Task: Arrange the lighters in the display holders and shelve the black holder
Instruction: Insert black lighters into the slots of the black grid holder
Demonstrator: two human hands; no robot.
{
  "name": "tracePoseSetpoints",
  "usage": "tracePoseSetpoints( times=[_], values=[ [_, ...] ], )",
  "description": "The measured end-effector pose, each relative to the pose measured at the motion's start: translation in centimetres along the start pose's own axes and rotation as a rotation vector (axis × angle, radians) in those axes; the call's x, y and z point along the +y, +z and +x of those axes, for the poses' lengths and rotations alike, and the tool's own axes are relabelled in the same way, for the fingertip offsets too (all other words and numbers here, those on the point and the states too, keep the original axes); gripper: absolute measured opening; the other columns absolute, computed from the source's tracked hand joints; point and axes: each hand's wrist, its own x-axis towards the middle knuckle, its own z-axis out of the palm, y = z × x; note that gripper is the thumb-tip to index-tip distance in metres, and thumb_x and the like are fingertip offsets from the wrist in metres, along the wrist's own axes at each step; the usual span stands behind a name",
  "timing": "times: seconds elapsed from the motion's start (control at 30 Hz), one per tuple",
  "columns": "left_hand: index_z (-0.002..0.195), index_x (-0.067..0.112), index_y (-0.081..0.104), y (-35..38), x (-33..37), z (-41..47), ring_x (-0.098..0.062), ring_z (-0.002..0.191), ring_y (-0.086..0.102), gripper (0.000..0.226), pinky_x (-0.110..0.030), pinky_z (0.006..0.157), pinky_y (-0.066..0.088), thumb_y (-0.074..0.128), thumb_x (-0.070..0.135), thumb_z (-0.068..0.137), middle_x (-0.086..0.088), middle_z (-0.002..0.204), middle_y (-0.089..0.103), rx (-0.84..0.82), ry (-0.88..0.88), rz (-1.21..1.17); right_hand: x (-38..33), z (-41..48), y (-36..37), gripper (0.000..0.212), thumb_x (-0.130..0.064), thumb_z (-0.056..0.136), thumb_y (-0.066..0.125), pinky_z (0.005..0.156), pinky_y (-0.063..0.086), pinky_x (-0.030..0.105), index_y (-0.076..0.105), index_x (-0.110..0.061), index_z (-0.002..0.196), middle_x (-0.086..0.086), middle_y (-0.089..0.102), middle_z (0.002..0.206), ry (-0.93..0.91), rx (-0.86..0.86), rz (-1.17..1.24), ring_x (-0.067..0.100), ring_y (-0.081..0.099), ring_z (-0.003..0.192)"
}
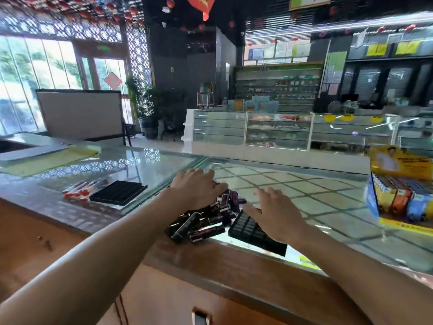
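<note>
A glass-topped worktop [304, 195] with a wooden near edge is seen beneath both hands. Well to the right of the right hand, a yellow display box [403, 165] stands on it, filled with upright lighters in yellow, orange and blue. A heap of dark lighters [199, 225] lies between and beneath the hands, near the worktop's front edge. They are jumbled and point many ways, though several of the nearest lie flat with their long axes slanted from near left to far right. Just beside the heap, on its right, a black holder [255, 233] lies flat with its gridded slots facing up. Its long axis runs from near right to far left, and its far end is covered by the right hand. A second black holder [118, 192] lies flat well to the left of the left hand, and a small bundle of red-and-white lighters [78, 191] lies flat against its left side. The left hand [199, 188] is laid palm down on the far part of the heap, fingers spread and only slightly bent, with nothing gripped. The right hand [276, 216] is held palm down over the holder's far end with fingers spread wide; whether it touches the holder cannot be told.
</note>
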Motion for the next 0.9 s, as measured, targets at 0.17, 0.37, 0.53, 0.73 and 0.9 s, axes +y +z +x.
tracePoseSetpoints(
  times=[0.17,0.37,0.53,0.73,0.9],
  values=[
    [0.144,0.024,0.048,1.8,1.7,3.6,-0.029,0.133,0.053,0.077,-0.054,0.107,0.044,0.028,0.079,0.095,-0.008,0.148,0.054,-0.038,0.036,-0.074,2.6,0.9,-0.1,0.070,-0.073,0.100,0.037,0.105,0.041,0.039,0.043,-0.021,0.147,0.003,0.053,0.140,-0.074,-0.140,0.000,0.024,0.047,0.132],
    [0.153,0.021,0.043,0.6,1.4,7.1,-0.026,0.138,0.050,0.064,-0.044,0.111,0.042,0.051,0.058,0.102,-0.004,0.159,0.045,-0.238,0.034,-0.116,4.0,1.0,0.0,0.036,-0.064,0.100,0.051,0.098,0.045,0.036,0.064,-0.034,0.116,-0.012,0.060,0.120,-0.094,-0.123,0.197,0.012,0.054,0.118],
    [0.156,0.020,0.040,-2.7,-0.7,4.6,-0.026,0.136,0.052,0.060,-0.041,0.112,0.040,0.047,0.053,0.106,-0.007,0.158,0.047,-0.192,-0.030,-0.166,4.7,1.1,0.6,0.034,-0.066,0.094,0.059,0.102,0.045,0.035,0.067,-0.042,0.115,-0.022,0.061,0.119,-0.124,-0.096,0.296,0.003,0.055,0.116],
    [0.163,0.037,0.005,-1.7,-1.9,-9.0,-0.024,0.157,0.021,0.117,-0.053,0.123,0.022,0.010,0.106,0.067,0.001,0.172,0.016,-0.149,-0.222,-0.040,4.6,1.3,0.7,0.035,-0.063,0.097,0.057,0.100,0.048,0.040,0.069,-0.035,0.117,-0.017,0.062,0.117,-0.145,-0.095,0.267,0.007,0.056,0.114],
    [0.150,0.049,-0.035,2.5,-2.2,-12.3,-0.026,0.156,-0.020,0.123,-0.063,0.126,0.005,0.015,0.112,0.057,0.005,0.165,-0.032,-0.214,-0.241,-0.141,4.1,1.0,0.3,0.033,-0.059,0.099,0.058,0.093,0.047,0.038,0.068,-0.032,0.116,-0.017,0.058,0.111,-0.123,-0.086,0.243,0.011,0.056,0.109]
  ],
)
